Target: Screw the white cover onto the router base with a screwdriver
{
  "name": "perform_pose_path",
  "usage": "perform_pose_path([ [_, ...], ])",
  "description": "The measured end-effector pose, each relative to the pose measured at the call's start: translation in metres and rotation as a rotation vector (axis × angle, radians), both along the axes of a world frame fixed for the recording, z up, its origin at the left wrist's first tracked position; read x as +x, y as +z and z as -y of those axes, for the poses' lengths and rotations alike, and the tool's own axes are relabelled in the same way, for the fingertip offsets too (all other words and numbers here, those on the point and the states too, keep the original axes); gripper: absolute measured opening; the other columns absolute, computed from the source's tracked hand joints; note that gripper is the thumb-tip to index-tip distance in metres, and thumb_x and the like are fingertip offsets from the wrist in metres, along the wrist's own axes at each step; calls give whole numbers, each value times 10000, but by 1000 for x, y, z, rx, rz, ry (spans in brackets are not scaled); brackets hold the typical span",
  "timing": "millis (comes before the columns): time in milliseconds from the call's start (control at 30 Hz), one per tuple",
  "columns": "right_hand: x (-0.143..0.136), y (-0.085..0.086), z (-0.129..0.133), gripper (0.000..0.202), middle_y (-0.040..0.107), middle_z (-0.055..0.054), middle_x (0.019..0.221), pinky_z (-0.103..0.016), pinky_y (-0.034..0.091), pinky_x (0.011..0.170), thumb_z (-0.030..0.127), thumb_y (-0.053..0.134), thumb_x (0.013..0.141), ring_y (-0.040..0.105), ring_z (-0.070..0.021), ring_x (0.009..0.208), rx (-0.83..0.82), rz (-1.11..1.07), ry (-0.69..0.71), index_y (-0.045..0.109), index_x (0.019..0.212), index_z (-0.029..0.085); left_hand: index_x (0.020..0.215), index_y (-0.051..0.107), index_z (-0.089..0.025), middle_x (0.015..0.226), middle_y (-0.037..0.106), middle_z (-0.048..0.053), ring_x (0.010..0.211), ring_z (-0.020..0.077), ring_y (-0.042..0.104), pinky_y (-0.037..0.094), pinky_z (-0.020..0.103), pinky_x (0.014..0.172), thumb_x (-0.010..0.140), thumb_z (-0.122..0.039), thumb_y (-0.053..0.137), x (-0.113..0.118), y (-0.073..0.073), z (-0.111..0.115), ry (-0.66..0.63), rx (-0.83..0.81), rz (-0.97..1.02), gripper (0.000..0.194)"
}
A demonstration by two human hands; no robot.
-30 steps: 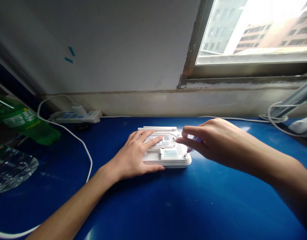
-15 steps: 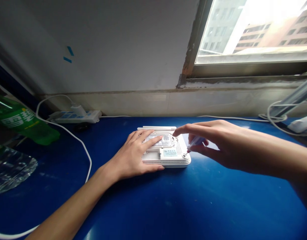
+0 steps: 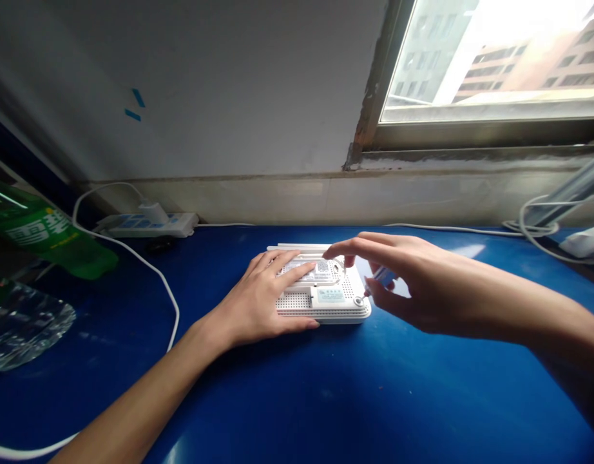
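Note:
A white, perforated, box-shaped device (image 3: pixel 348 293) with labels lies flat on the blue table. My left hand (image 3: pixel 263 296) rests on its left part, fingers spread over the vents and a label. My right hand (image 3: pixel 398 270) is at the device's right side, its fingers closed round a small tool with a pale, bluish handle (image 3: pixel 384 276). The tool's thin tip points down at a round recess in the device's near right corner. Much of the handle is hidden by the fingers.
At the left lie a green bottle (image 3: pixel 60 238) and a clear plastic one (image 3: pixel 26 325). A power strip (image 3: pixel 176 225) with a plugged-in white cable (image 3: pixel 156 274) stands by the wall. A metal post (image 3: pixel 567 193) with wound cable is at the right.
My right hand has shifted its fingers round the tool; the index finger reaches further left over the device. The left hand stays in place on the device.

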State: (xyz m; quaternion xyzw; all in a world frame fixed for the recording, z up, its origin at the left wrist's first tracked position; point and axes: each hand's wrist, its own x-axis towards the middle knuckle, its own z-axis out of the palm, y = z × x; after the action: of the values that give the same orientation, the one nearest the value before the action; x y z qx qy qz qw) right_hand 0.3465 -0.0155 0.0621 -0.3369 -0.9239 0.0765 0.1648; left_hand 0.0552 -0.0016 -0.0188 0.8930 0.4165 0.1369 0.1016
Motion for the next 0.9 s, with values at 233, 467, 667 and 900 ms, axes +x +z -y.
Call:
perform_pose_path([
  [233, -14, 1, -1, 213, 783, -85, 1016, -256, 509, 633, 202, 635, 1003, 733, -190, 749, 33, -13, -55, 733, 1189, 238, 1611, 491, -343, 1722, 387, 91, 1583, 421, 313, 257, 663, 1289, 810, -832, 702, 0, 3, 1, 9, -33, 20, 961],
  [467, -14, 4, 5, 509, 742, -64, 1173, -248, 516, 643, 120, 652, 926, 709, -160, 772, -38, -4, -21, 637, 1403, 296, 1598, 511, -342, 1714, 404, 92, 1584, 421, 329, 253, 645, 1302, 799, -809, 735, -2, 1, 0, 2, -26, 54, 952],
  [667, -13, 2, 1, 218, 788, -59, 994, -257, 511, 670, 201, 580, 1043, 728, -172, 759, -63, -10, -33, 767, 1147, 241, 1598, 512, -324, 1707, 416, 99, 1589, 401, 332, 257, 624, 1307, 799, -776, 766, -3, 2, -1, -17, -35, 50, 953],
  [900, -12, 6, 4, 488, 779, -81, 1143, -244, 538, 672, 170, 673, 944, 742, -186, 821, -64, -22, -9, 652, 1422, 268, 1602, 505, -325, 1715, 397, 107, 1585, 398, 328, 241, 632, 1308, 817, -795, 731, -1, 2, -1, -21, -19, 33, 942],
])
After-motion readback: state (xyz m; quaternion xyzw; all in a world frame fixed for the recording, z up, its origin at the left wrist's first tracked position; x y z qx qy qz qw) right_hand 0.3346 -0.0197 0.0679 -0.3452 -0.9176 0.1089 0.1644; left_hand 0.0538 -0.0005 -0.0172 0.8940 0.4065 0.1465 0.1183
